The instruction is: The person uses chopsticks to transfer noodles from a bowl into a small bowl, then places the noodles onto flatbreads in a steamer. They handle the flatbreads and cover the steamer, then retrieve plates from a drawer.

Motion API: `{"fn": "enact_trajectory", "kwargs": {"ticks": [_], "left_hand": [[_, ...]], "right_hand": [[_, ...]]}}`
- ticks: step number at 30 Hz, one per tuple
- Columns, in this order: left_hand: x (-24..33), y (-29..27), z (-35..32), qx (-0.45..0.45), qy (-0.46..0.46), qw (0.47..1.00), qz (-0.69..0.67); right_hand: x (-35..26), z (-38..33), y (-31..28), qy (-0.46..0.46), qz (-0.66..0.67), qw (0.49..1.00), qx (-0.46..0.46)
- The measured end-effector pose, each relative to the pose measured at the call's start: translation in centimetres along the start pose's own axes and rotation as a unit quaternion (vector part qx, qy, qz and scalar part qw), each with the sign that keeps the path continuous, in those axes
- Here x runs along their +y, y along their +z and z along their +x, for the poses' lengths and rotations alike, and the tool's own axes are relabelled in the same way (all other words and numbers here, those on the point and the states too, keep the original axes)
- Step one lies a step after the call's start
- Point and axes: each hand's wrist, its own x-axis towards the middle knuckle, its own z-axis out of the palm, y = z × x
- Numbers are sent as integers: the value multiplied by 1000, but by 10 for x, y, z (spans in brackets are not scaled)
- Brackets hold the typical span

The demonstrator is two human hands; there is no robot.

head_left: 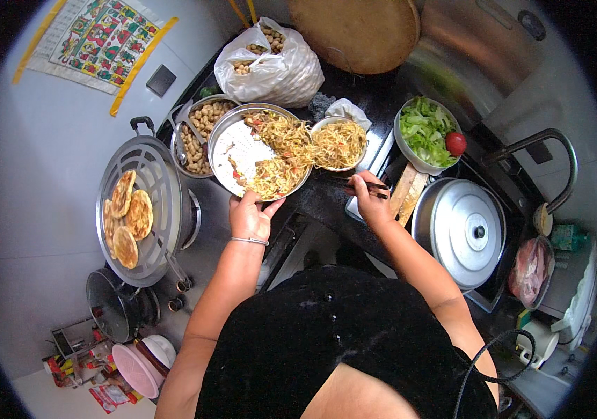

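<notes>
My left hand [249,219] grips the near rim of a wide metal bowl [226,148], its thumb over the edge. Fried noodles [277,175] with red bits lie along the right side of that bowl; its pale bottom shows bare on the left. Just to the right stands a smaller bowl [341,170] heaped with the same noodles. Strands bridge the two rims. My right hand [369,198] is closed around dark chopsticks [378,191] at the near side of the smaller bowl. Their tips are hard to make out.
Peanuts fill a metal bowl [177,144] and a white plastic bag [274,79] behind. Flatbreads [130,216] lie on a slotted steamer rack [165,209] at left. Right are a lettuce bowl [420,164] with a red tomato [455,144], a lidded pot [455,225] and a faucet [569,157].
</notes>
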Motion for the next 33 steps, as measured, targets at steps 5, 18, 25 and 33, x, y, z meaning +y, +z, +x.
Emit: {"fn": "enact_trajectory", "kwargs": {"ticks": [5,18,25,33], "left_hand": [[3,-2,0,-15,-10,1000,4],[7,-6,2,-33,-12,999,11],[10,0,-5,-27,-13,999,31],[6,-6,0,-35,-20,999,27]], "right_hand": [[8,-9,-1,5,1,1000,28],[31,4,15,-9,-12,1000,-13],[29,10,19,29,47,998,11],[18,-9,8,11,62,995,82]]}}
